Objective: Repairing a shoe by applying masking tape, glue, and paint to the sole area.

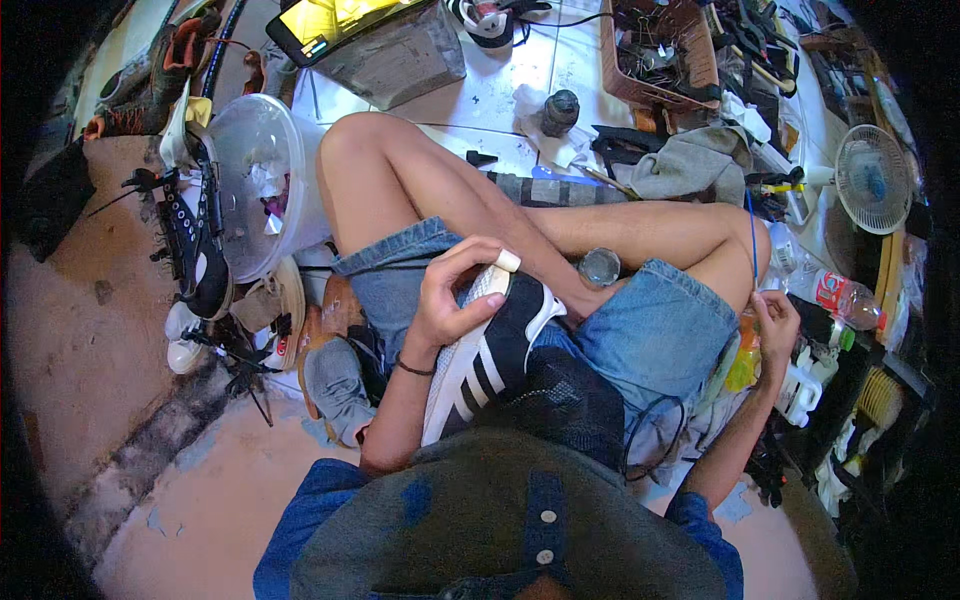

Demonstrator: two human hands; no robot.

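Note:
I sit cross-legged in denim shorts with a black sneaker with white stripes (495, 355) lying on my lap, toe pointing away from me. My left hand (452, 295) grips the sneaker near its white toe, thumb on the sole side and fingers curled over the top; one fingertip wears a white wrap. My right hand (776, 325) is out past my right knee, fingers pinched on a thin blue thread (752, 240) that runs up over the knee. An orange bottle (743, 360) stands just under that hand.
A clear plastic tub (255, 180) and several worn shoes (195, 240) lie to my left. Ahead are a brown basket of tools (660, 55), a dark small jar (560, 110) and grey cloth (690, 165). A small white fan (872, 178) and a plastic bottle (840, 295) crowd the right.

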